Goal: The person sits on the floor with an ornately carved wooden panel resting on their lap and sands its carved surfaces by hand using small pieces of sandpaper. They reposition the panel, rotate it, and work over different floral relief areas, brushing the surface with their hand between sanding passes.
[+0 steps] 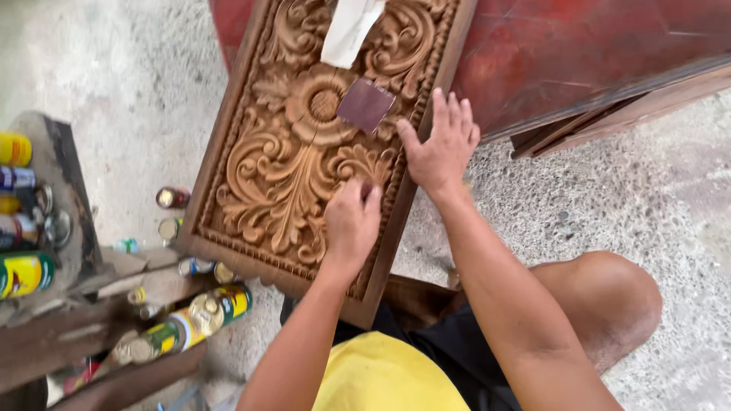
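Carved wooden panel held tilted across the person's lap, its lower edge near the black shorts, its upper end leaning against a red board; gravel floor below. Left hand is curled, fingertips pressed into the carving near the panel's lower right, seemingly pinching a small dark scrap, though whether it grips anything cannot be told for certain; right hand lies flat and spread on the right frame rail, grasping nothing, only bracing. 1 loose square of sandpaper rests on the relief beside the central rosette; 1 pale strip lies over the upper end.

Handling, as judged: the panel looks rigid and fairly heavy, solid wood with a thick frame; not slippery; the raised scrolls and leaf tips look fragile at their thin edges, so the plain frame rails are the sound places to take hold, 1 hand on each long side, not the carving.

Orientation: the long axis runs from lower left to upper right of the view, away from the body; the carved face points up toward the camera; the leaf stem fans out toward the person.

Spray cans lie on wooden planks at the left, well apart from both hands.
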`<state>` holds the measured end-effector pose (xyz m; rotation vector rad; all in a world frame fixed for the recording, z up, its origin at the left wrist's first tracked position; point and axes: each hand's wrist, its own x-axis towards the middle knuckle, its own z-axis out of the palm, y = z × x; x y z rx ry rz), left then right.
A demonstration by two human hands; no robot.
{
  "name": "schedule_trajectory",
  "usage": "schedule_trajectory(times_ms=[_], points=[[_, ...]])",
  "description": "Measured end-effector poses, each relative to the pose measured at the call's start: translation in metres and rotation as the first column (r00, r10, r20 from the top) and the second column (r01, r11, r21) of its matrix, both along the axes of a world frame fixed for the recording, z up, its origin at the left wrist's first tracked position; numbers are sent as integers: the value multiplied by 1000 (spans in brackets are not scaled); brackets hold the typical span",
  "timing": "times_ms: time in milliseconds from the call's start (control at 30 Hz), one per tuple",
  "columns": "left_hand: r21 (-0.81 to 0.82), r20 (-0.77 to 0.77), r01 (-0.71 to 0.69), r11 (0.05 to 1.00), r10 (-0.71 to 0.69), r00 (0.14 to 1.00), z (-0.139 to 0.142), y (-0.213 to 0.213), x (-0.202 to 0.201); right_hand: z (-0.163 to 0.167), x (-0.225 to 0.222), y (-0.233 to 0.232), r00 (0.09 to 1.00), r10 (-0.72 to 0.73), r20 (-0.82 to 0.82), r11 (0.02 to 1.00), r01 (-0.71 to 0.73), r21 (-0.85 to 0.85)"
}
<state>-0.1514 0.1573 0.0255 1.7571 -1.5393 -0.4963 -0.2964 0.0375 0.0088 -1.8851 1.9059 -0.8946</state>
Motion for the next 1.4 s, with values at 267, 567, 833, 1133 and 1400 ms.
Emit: schedule_trajectory(times_ms=[267, 567, 833, 1133, 1400], points=[[36, 98, 35, 999, -39, 994, -15, -5, -2, 3, 0, 1, 1000, -5, -21, 1000, 6, 7], [383, 116, 92, 919, -147, 982, 31, 15, 22, 4, 0, 1, 1000, -24, 6, 999, 24, 22], [-35, 197, 84, 996, -76, 977, -1, 1, -11, 6, 0, 4, 1000, -15, -7, 1000, 15, -6], [-105, 250, 174, 979, -143, 957, -1, -2, -9, 10, 0, 2, 1000, -20, -14, 998, 20, -60], [34, 276, 184, 982, -186, 943, -11, -12, -8, 8, -3, 2, 999, -33, -13, 999, 33, -5]])
